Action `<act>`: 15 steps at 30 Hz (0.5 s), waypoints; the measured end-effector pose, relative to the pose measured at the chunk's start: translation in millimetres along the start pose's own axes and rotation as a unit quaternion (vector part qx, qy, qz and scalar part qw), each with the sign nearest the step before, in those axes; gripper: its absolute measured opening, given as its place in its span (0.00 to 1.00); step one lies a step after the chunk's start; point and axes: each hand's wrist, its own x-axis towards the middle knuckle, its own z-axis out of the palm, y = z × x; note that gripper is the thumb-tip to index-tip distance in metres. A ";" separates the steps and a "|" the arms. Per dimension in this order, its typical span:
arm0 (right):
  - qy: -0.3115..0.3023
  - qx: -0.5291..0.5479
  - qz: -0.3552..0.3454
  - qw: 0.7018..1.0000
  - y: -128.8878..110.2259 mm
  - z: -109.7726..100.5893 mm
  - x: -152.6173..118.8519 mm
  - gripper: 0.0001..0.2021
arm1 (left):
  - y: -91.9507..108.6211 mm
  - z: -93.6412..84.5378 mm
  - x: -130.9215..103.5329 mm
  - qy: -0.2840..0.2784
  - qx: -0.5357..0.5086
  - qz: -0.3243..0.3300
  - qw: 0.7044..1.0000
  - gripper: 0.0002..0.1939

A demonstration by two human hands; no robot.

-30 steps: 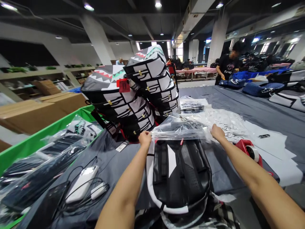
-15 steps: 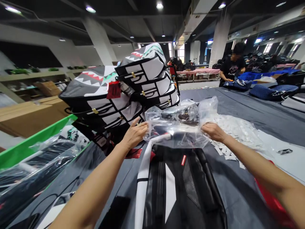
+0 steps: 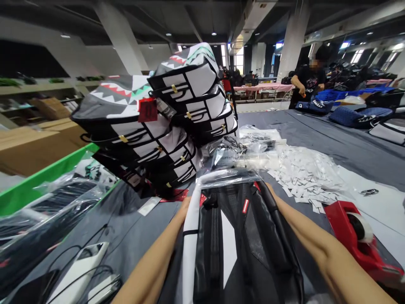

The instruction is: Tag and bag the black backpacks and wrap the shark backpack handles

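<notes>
A black backpack [image 3: 253,253] with white panels and a small red label lies in front of me on the grey-covered table. Beside its upper left edge is my left hand [image 3: 185,207], mostly hidden behind the white side strip. My right hand [image 3: 268,190] is at the upper right edge, its fingers hidden behind the bag. A clear plastic bag [image 3: 232,162] lies across the backpack's top end, with neither hand on it.
Stacked patterned bags [image 3: 126,122] stand left of centre. At the left is a green bin [image 3: 47,175] of wrapped items. A red tape dispenser [image 3: 348,236] and a pile of white tags [image 3: 310,173] are on the right. Farther back stands a person [image 3: 308,80].
Both hands have let go of the clear plastic bag and moved down to the backpack's sides. The plastic now lies lower and flatter at the backpack's top. The view has shifted slightly.
</notes>
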 end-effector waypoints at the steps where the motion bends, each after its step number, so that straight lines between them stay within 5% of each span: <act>1: 0.003 -0.004 0.004 1.000 -2.9 -4.0 -11.5 0.10 | 0.5 -3.8 -14.4 -0.004 -0.018 -0.003 1.000 0.10; 6: -0.003 -0.025 -0.014 1.000 -22.3 -31.8 -93.0 0.12 | -3.2 -23.1 -104.5 0.007 -0.067 0.013 0.998 0.18; 12: 0.024 -0.089 -0.050 0.995 -33.2 -61.9 -197.7 0.21 | -7.0 -32.0 -195.6 0.182 0.014 0.073 0.981 0.25; 15: 0.080 -0.118 -0.063 0.988 -11.2 -66.6 -285.4 0.23 | -22.4 -25.3 -271.7 0.243 0.066 0.070 0.965 0.27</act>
